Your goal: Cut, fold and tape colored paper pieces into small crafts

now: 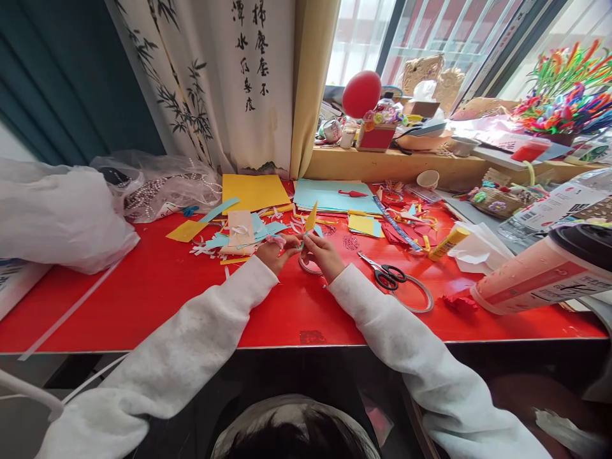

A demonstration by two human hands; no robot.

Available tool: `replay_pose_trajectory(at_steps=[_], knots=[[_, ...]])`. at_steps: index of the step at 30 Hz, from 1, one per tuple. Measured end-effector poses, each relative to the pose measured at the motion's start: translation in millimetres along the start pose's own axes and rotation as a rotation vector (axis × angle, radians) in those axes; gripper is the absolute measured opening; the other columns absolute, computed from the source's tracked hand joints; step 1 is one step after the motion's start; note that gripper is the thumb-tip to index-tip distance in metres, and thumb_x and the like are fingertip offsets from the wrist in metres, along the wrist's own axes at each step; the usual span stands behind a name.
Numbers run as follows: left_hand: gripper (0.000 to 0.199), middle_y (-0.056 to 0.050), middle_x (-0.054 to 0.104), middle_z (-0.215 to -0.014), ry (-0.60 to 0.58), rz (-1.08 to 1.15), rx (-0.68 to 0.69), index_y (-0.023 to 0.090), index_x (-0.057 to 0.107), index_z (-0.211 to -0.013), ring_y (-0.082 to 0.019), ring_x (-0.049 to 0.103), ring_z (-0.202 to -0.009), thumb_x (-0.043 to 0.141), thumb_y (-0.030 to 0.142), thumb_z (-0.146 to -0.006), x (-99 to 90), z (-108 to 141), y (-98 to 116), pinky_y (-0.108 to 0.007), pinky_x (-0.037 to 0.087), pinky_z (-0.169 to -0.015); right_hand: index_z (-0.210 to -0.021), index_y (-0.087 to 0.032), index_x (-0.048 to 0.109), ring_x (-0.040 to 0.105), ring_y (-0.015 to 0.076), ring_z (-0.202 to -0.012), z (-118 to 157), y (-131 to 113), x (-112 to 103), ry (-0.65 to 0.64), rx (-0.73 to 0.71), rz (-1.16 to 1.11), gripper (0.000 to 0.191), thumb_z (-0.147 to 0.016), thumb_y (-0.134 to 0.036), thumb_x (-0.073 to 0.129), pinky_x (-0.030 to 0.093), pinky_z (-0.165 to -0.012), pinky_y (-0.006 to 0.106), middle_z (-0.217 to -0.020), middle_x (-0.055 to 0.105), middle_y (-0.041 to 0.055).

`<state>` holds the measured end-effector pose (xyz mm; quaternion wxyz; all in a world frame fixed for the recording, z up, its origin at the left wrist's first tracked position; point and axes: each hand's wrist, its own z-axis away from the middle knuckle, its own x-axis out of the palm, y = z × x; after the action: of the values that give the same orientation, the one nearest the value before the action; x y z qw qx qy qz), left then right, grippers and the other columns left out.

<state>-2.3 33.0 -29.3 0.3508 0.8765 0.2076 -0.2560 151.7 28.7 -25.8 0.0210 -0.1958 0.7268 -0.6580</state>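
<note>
Right at the centre, the fingers (310, 242) of the right hand (326, 256) pinch the lower end of a yellow paper piece (312, 218), held upright just above the worktop (172, 306); the left hand (272, 254) is close alongside, its fingertips bent in toward the same spot, and whether they grip it too I cannot tell. Something small and pink (276, 240) shows at the left hand, its shape unclear. Room to move lies on the person's side, where a strip of red runs from the wrists to the near edge, and more opens to the left, as far as the white plastic bag (62, 210); beyond the hands it's tight, with paper scraps (217, 241) crowding in. The yellow piece is slim and pointed, tip up, leaning a touch to the right. Below the hands a thin ring (310, 270) peeks out, partly covered. Out to the right, black-handled scissors (380, 269) lie near the wrist, a larger clear ring (429, 296) just beside them, then a yellow glue stick (449, 244) and a pink cup (530, 277) with a black lid, tilted in this view. Farther back lie a yellow sheet (255, 190) and light-blue sheets (325, 201), a red shape (352, 194) on top of the blue; behind, a curtain (258, 137) with brush writing, and a red balloon (362, 94) at the sunlit window (354, 44).
</note>
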Motion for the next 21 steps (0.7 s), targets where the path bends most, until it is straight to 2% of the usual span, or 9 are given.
replay_pose_trajectory(at_steps=[4, 8, 13, 16, 18, 21], knots=[[0.019, -0.001, 0.068, -0.083, -0.008, 0.025, 0.022, 0.02, 0.062, -0.085, -0.013, 0.063, -0.079, 0.05, 0.035, -0.081, 0.4, 0.4, -4.0, -0.026, 0.049, -0.074, -0.095, -0.02, 0.063, 0.051, 0.0088, -0.062, 2.5, -4.1, 3.0, -0.048, -0.03, 0.034, 0.038, -0.068, -0.046, 0.06, 0.045, -0.049, 0.021, -0.077, 0.056, 0.0008], [0.015, 0.0, 0.068, -0.084, 0.01, 0.034, 0.022, 0.021, 0.064, -0.082, -0.014, 0.063, -0.08, 0.052, 0.031, -0.08, 0.6, 0.3, -3.6, -0.027, 0.049, -0.075, -0.092, -0.022, 0.064, 0.054, 0.0097, -0.066, 3.2, -6.3, 4.6, -0.033, -0.099, 0.095, 0.036, -0.066, -0.047, 0.062, 0.05, -0.054, 0.025, -0.095, 0.054, 0.0028], [0.012, -0.001, 0.066, -0.082, 0.055, 0.063, 0.098, 0.02, 0.065, -0.078, -0.013, 0.061, -0.081, 0.055, 0.027, -0.078, -0.5, -1.6, -1.6, -0.026, 0.049, -0.075, -0.093, -0.021, 0.065, 0.055, 0.0111, -0.066, 2.2, -4.7, 4.3, 0.006, -0.139, 0.124, 0.033, -0.066, -0.041, 0.065, 0.052, -0.056, 0.029, -0.079, 0.046, 0.0], [0.013, -0.001, 0.066, -0.08, 0.046, 0.082, 0.11, 0.02, 0.065, -0.076, -0.014, 0.061, -0.079, 0.054, 0.027, -0.078, -1.4, -2.1, -0.2, -0.027, 0.049, -0.073, -0.094, -0.021, 0.061, 0.056, 0.0108, -0.061, 2.0, -3.2, 3.9, 0.031, -0.143, 0.1, 0.035, -0.064, -0.038, 0.067, 0.051, -0.057, 0.029, -0.075, 0.048, -0.0017], [0.013, -0.001, 0.067, -0.08, 0.042, 0.115, 0.062, 0.02, 0.064, -0.08, -0.014, 0.062, -0.079, 0.053, 0.027, -0.079, -0.9, -1.6, -0.8, -0.028, 0.049, -0.074, -0.096, -0.022, 0.055, 0.058, 0.0108, -0.058, 2.2, -2.9, 3.4, 0.043, -0.14, 0.063, 0.039, -0.063, -0.038, 0.068, 0.05, -0.056, 0.029, -0.071, 0.051, -0.0035], [0.016, -0.001, 0.066, -0.081, 0.05, 0.171, -0.084, 0.019, 0.061, -0.086, -0.014, 0.063, -0.076, 0.056, 0.031, -0.077, 1.3, 0.2, -4.1, -0.028, 0.051, -0.073, -0.088, -0.02, 0.052, 0.059, 0.0112, -0.056, 2.8, -4.3, 2.4, 0.045, -0.136, 0.046, 0.037, -0.061, -0.038, 0.07, 0.05, -0.055, 0.027, -0.065, 0.055, -0.0044]])
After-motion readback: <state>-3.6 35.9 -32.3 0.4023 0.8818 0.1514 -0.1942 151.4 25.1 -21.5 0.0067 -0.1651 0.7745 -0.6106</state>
